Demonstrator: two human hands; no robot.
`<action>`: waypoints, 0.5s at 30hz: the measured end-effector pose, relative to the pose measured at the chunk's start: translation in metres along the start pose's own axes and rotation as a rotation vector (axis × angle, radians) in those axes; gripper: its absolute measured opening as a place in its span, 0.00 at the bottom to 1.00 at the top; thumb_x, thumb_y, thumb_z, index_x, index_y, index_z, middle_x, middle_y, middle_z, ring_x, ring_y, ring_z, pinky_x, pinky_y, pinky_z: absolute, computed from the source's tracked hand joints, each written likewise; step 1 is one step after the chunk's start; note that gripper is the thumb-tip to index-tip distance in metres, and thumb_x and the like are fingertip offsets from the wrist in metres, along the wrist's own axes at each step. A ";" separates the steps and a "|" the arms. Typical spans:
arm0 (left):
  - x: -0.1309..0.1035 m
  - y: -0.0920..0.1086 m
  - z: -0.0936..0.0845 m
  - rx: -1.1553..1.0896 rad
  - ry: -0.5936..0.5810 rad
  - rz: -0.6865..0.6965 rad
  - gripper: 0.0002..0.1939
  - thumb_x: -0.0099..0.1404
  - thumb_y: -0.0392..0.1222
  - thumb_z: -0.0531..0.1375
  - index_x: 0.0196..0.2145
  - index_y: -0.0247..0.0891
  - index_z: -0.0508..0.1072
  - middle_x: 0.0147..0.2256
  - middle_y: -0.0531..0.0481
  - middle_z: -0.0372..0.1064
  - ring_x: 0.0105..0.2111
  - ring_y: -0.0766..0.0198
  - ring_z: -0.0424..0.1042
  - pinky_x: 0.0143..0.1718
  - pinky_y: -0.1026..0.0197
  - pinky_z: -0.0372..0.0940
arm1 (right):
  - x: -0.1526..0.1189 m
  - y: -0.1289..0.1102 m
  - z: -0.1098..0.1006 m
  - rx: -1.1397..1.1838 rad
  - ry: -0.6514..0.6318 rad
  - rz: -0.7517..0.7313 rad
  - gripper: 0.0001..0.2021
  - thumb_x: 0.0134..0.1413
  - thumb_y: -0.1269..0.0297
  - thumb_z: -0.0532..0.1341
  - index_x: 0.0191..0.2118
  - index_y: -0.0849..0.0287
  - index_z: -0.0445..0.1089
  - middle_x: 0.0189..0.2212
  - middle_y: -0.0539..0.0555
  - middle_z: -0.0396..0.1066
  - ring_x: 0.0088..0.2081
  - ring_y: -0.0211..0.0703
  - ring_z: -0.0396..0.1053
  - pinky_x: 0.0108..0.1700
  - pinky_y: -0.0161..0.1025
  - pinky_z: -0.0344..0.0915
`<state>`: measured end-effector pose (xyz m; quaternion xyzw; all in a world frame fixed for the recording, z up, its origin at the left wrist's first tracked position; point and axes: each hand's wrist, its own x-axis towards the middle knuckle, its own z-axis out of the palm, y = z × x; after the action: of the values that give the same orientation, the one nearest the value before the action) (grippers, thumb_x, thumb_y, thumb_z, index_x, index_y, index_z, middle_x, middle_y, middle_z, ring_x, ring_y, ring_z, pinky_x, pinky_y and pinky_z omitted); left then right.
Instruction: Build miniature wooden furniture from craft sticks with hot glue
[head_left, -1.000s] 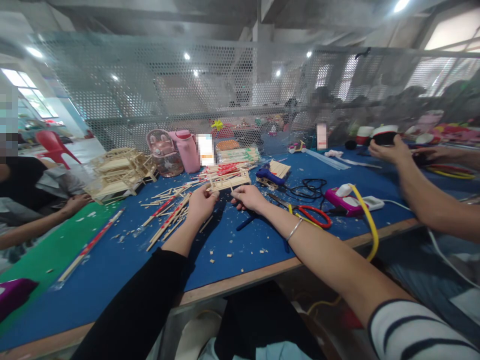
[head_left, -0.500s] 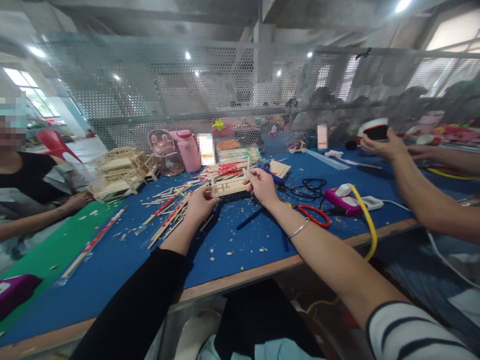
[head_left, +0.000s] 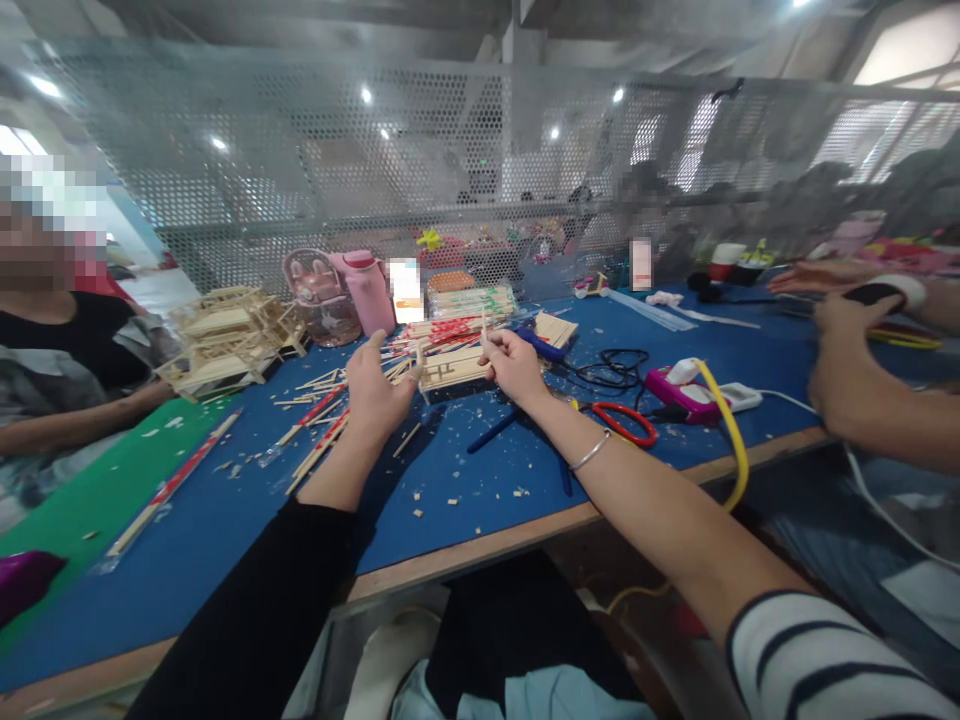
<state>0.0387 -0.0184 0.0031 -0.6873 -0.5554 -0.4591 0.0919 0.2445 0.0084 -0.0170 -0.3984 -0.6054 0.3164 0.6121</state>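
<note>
A small flat wooden stick piece [head_left: 454, 370] with short uprights lies between my hands above the blue mat. My right hand [head_left: 514, 368] is closed in a pinch on its right end, at an upright stick. At its left end, my left hand [head_left: 379, 385] has its fingers raised and apart from the thumb, whose tip is beside the piece. Loose sticks [head_left: 319, 455] lie under and left of my left hand, some with red wrapping. Behind the piece are red-and-white stick packs [head_left: 442, 330].
Stacked wooden models [head_left: 229, 335], a pink bottle [head_left: 367, 290] and a clear jar [head_left: 324, 310] stand at left. Red-handled scissors [head_left: 626, 425], a black cable [head_left: 611, 370] and a purple power strip [head_left: 682, 392] lie at right. People sit on both sides.
My left hand has opened, its fingers lifting up and left off the piece. My right hand still pinches it. The person at right has put down the cup, and those hands have moved right.
</note>
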 end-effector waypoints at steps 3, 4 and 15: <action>-0.004 0.012 -0.003 -0.143 0.000 0.025 0.27 0.61 0.50 0.55 0.55 0.32 0.63 0.46 0.39 0.67 0.46 0.56 0.66 0.47 0.55 0.62 | -0.005 -0.002 0.002 -0.152 -0.121 -0.130 0.09 0.53 0.59 0.57 0.33 0.59 0.69 0.23 0.48 0.69 0.23 0.34 0.64 0.28 0.31 0.61; -0.005 0.015 -0.004 -0.184 -0.041 0.029 0.26 0.63 0.50 0.53 0.55 0.33 0.63 0.45 0.41 0.68 0.43 0.58 0.68 0.43 0.58 0.64 | -0.007 -0.003 0.002 -0.212 -0.166 -0.178 0.09 0.52 0.60 0.58 0.33 0.59 0.71 0.25 0.48 0.70 0.25 0.35 0.65 0.31 0.32 0.61; -0.011 0.020 0.001 0.083 -0.430 0.201 0.19 0.65 0.51 0.49 0.43 0.42 0.75 0.39 0.45 0.74 0.38 0.57 0.70 0.39 0.61 0.61 | -0.014 -0.012 0.001 -0.581 -0.333 -0.400 0.09 0.57 0.64 0.56 0.36 0.57 0.73 0.35 0.53 0.71 0.40 0.40 0.66 0.43 0.34 0.59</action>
<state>0.0562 -0.0323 0.0021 -0.8166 -0.5094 -0.2676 0.0452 0.2417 -0.0092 -0.0131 -0.3724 -0.8264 0.0666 0.4170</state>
